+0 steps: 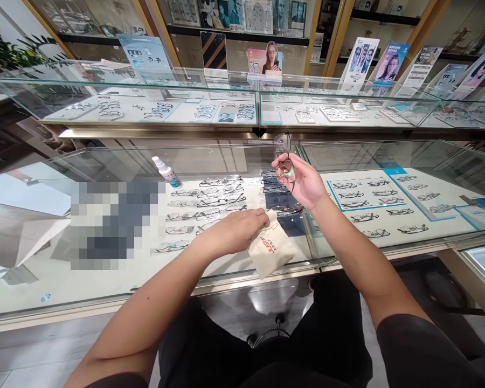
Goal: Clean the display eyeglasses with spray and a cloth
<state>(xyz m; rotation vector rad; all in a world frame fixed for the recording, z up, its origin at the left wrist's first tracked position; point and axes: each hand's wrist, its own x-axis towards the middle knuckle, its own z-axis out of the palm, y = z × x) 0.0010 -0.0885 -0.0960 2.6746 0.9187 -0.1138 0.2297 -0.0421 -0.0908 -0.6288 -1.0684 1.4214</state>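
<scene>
Dark sleeves nearest us, our left fingers pinch a likely soft pouch, our right fingers glasses, probably light and fragile, best held by the rims.

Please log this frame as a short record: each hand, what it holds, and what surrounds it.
Left hand: pinching the top edge of a cream cloth pouch with red lettering
Right hand: raised, holding eyeglasses, lenses one above the other
Surface: glass display counter
Left of pouch: rows of spectacle frames
Beyond those rows, left: white spray bottle
Unreadable: pixelated patch, far left
</scene>
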